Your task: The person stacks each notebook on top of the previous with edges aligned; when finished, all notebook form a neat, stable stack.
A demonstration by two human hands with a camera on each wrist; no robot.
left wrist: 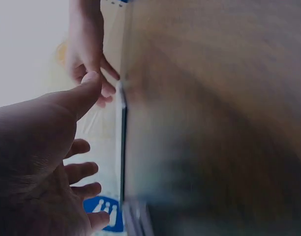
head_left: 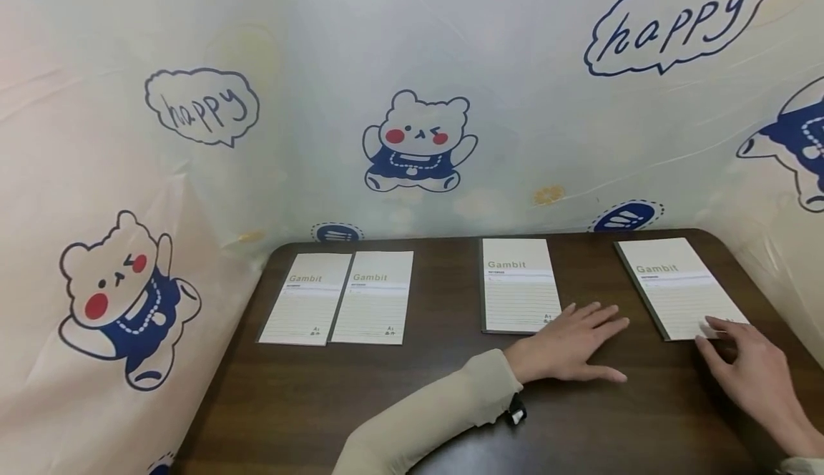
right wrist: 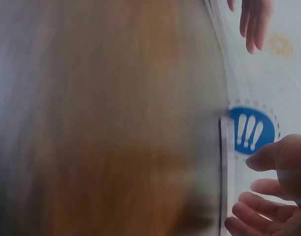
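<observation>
My left hand (head_left: 573, 343), fingers spread, hovers at the lower right corner of a white "Gambit" notebook (head_left: 520, 282). It holds nothing; the left wrist view shows its thumb (left wrist: 89, 83) apart from the other fingers. Farther right, my right hand (head_left: 749, 368) is at the lower edge of another Gambit notebook (head_left: 672, 282), which lies slightly turned. Thumb and fingers overlap that notebook's lower right corner in the head view. From the right wrist, the fingers of the right hand (right wrist: 268, 196) look loosely bent beside the notebook's thin edge (right wrist: 226, 172), with nothing between them.
Two thinner-looking Gambit notebooks, a left one (head_left: 305, 300) and a right one (head_left: 373, 300), lie side by side on the left of the dark wooden table (head_left: 418, 389). A sheet printed with cartoon bears (head_left: 418, 142) hangs behind the table and along its sides.
</observation>
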